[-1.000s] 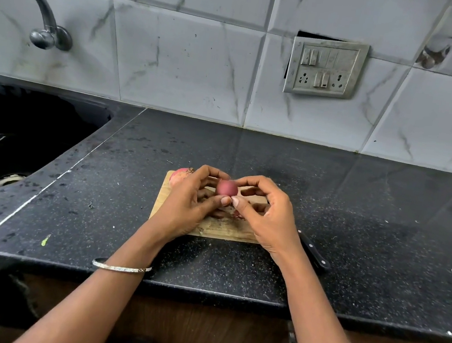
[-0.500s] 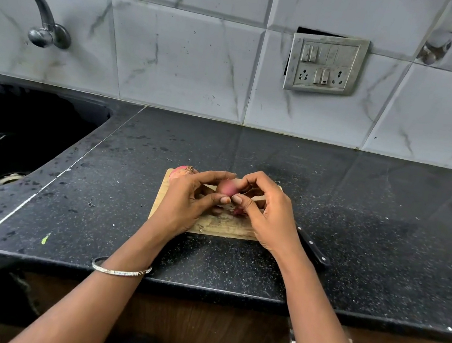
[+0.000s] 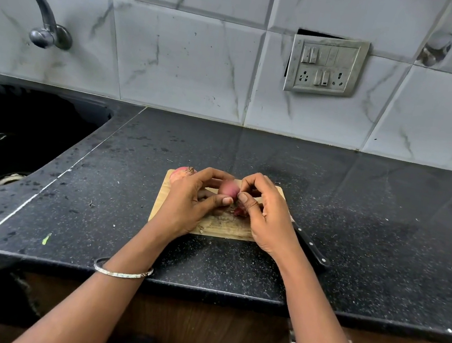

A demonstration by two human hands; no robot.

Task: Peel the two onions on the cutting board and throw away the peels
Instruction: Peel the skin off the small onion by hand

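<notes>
- Two onions are in play. The first onion [image 3: 228,189] is held just above the cutting board [image 3: 211,227] between both hands. The second onion [image 3: 182,171] lies at the board's far left corner, with its skin and root tuft on.
- Left hand [image 3: 185,203]: its fingers [image 3: 219,199] curl round the first onion, thumb below and forefinger over the top.
- Right hand [image 3: 267,220]: thumb and forefinger pinch together against the onion's right side. I cannot tell whether a strip of skin sits between them.
- Over the last second the first onion has kept its place but now shows blurred. The right forefinger has shifted from its top toward its side, which is likely a turn to find the next bit of skin.
- Dark red peel scraps [image 3: 239,211] lie on the board under the right thumb. A knife [image 3: 310,247] rests on the surface just right of the board.
- My judgement is that the first onion is nearly bare, the second is untouched and no peels have been binned yet.
</notes>
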